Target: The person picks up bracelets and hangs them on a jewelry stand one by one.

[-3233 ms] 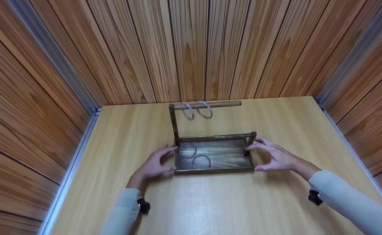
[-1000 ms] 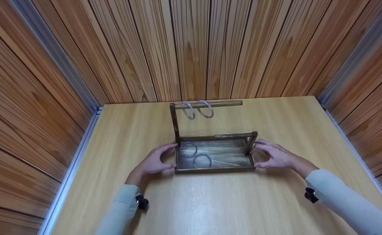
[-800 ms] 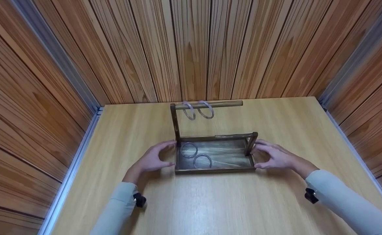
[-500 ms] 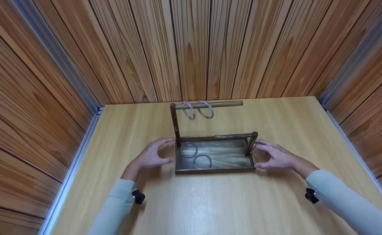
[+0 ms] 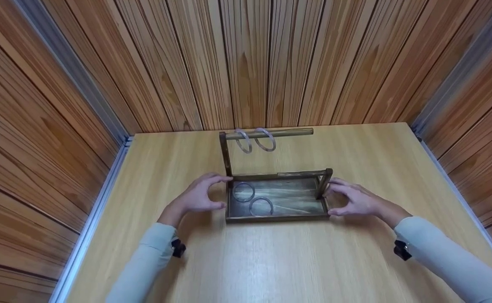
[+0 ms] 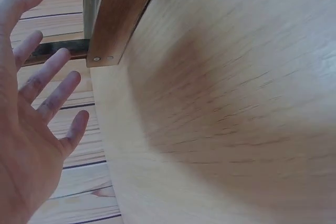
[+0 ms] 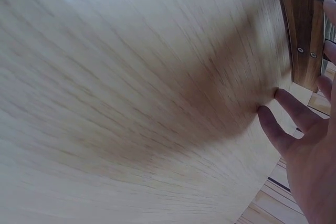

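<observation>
A dark wooden jewelry stand (image 5: pixel 277 218) rests on the table, a shallow tray with a tall post (image 5: pixel 225 155) at its left end and a rod (image 5: pixel 294 132) on top. Two pale rings like bangles (image 5: pixel 250 147) hang from the rod; two more bangles (image 5: pixel 254 192) lie in the tray's left part. My left hand (image 5: pixel 197 195) is at the tray's left end, forefinger at the post's foot; the left wrist view shows its fingers spread. My right hand (image 5: pixel 357 202) rests at the right end, two fingertips on the table in the right wrist view.
The light wooden table (image 5: pixel 271 261) extends round the stand on all sides. Plank walls (image 5: pixel 246 63) rise behind and at both sides, with metal rails (image 5: pixel 90 227) along the table's edges. A small dark camera (image 5: pixel 178 248) sits on each wrist.
The left hand has slid toward the back along the tray's end. The right forefinger has moved from over the short post to beside the end. Stand and bangles look the same.
</observation>
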Action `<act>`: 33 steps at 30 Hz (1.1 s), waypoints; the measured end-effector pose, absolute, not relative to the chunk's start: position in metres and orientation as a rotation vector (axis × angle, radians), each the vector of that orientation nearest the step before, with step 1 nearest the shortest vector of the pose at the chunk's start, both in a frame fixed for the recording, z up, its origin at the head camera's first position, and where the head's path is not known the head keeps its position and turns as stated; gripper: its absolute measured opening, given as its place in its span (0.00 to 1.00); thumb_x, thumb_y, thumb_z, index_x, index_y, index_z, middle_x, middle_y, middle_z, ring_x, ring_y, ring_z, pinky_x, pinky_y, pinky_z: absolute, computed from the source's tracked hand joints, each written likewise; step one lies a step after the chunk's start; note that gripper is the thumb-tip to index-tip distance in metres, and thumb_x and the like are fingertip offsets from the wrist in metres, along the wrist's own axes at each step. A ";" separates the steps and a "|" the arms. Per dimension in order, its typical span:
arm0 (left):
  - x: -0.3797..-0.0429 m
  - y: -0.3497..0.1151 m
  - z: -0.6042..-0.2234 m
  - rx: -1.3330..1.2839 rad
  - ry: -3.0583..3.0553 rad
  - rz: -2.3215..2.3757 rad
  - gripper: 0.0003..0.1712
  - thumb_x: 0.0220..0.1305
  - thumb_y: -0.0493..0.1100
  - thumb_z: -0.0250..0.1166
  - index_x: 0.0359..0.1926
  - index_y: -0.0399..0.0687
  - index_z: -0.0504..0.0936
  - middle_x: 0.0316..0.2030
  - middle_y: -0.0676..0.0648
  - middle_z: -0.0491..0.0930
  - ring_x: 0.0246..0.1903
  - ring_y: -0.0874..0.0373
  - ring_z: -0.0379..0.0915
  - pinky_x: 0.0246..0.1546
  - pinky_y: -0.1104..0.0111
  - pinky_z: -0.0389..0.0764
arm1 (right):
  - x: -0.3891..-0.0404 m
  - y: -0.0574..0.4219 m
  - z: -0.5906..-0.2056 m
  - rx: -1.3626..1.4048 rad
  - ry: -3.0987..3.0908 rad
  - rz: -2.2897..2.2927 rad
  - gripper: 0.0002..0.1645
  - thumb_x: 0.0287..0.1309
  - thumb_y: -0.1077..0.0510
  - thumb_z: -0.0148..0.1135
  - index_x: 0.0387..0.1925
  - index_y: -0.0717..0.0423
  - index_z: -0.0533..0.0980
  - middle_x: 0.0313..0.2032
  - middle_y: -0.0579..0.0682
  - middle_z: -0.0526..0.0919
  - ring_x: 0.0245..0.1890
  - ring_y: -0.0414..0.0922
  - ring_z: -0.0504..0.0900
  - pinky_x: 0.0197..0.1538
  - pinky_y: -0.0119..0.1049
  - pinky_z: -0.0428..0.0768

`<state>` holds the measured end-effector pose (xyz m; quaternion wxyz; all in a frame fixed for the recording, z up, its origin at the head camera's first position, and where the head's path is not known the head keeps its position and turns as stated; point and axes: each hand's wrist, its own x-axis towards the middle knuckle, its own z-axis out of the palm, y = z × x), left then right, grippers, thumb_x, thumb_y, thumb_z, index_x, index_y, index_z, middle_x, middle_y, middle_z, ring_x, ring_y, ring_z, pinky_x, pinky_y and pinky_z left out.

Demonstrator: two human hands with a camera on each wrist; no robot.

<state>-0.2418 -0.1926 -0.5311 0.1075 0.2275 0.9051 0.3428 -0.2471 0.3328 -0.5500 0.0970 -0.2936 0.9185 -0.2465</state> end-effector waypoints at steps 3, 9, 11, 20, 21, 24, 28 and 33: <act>-0.243 -0.188 -0.526 0.683 2.672 0.959 0.45 0.65 0.51 0.80 0.81 0.64 0.76 0.83 0.38 0.70 0.85 0.32 0.62 0.85 0.29 0.62 | -0.249 0.333 -0.550 -0.884 2.721 -0.731 0.45 0.63 0.43 0.83 0.71 0.63 0.78 0.80 0.79 0.68 0.78 0.82 0.70 0.77 0.80 0.72; -0.249 -0.171 -0.519 0.779 2.660 0.847 0.43 0.66 0.49 0.80 0.80 0.63 0.78 0.84 0.36 0.69 0.85 0.30 0.62 0.84 0.28 0.63 | -0.247 0.335 -0.548 -0.867 2.719 -0.717 0.43 0.63 0.42 0.83 0.70 0.62 0.79 0.80 0.78 0.69 0.78 0.81 0.70 0.76 0.80 0.72; -0.251 -0.165 -0.517 0.847 2.652 0.809 0.43 0.65 0.48 0.80 0.80 0.61 0.78 0.83 0.35 0.71 0.84 0.29 0.64 0.83 0.28 0.65 | -0.247 0.335 -0.547 -0.864 2.720 -0.711 0.41 0.64 0.41 0.83 0.68 0.61 0.80 0.80 0.77 0.69 0.78 0.81 0.71 0.76 0.80 0.73; -0.256 -0.144 -0.513 1.019 2.608 0.668 0.43 0.64 0.44 0.81 0.79 0.53 0.78 0.79 0.36 0.76 0.79 0.33 0.72 0.80 0.35 0.75 | -0.248 0.333 -0.551 -0.902 2.727 -0.736 0.41 0.61 0.43 0.84 0.67 0.61 0.81 0.79 0.78 0.71 0.77 0.81 0.72 0.76 0.79 0.73; -0.256 -0.142 -0.512 1.020 2.598 0.642 0.44 0.64 0.44 0.81 0.80 0.53 0.77 0.80 0.37 0.74 0.80 0.33 0.71 0.80 0.36 0.75 | -0.248 0.333 -0.551 -0.894 2.725 -0.742 0.44 0.61 0.43 0.85 0.69 0.64 0.80 0.79 0.79 0.70 0.77 0.82 0.72 0.76 0.79 0.73; -0.256 -0.136 -0.509 1.020 2.582 0.571 0.46 0.64 0.43 0.81 0.81 0.54 0.76 0.83 0.38 0.71 0.82 0.33 0.68 0.82 0.36 0.73 | -0.248 0.332 -0.552 -0.880 2.723 -0.745 0.47 0.61 0.43 0.84 0.72 0.66 0.78 0.80 0.79 0.69 0.78 0.81 0.70 0.78 0.79 0.71; -0.259 -0.129 -0.504 1.053 2.576 0.497 0.46 0.64 0.41 0.82 0.82 0.55 0.75 0.84 0.40 0.70 0.83 0.35 0.67 0.83 0.37 0.72 | -0.249 0.332 -0.550 -0.864 2.720 -0.741 0.49 0.63 0.42 0.83 0.75 0.65 0.77 0.81 0.78 0.67 0.80 0.80 0.69 0.79 0.78 0.70; -0.261 -0.119 -0.501 1.128 2.548 0.415 0.46 0.65 0.41 0.83 0.81 0.57 0.76 0.83 0.41 0.71 0.82 0.37 0.69 0.83 0.40 0.73 | -0.249 0.333 -0.550 -0.855 2.723 -0.714 0.48 0.63 0.41 0.83 0.74 0.66 0.77 0.81 0.79 0.67 0.79 0.81 0.69 0.78 0.79 0.71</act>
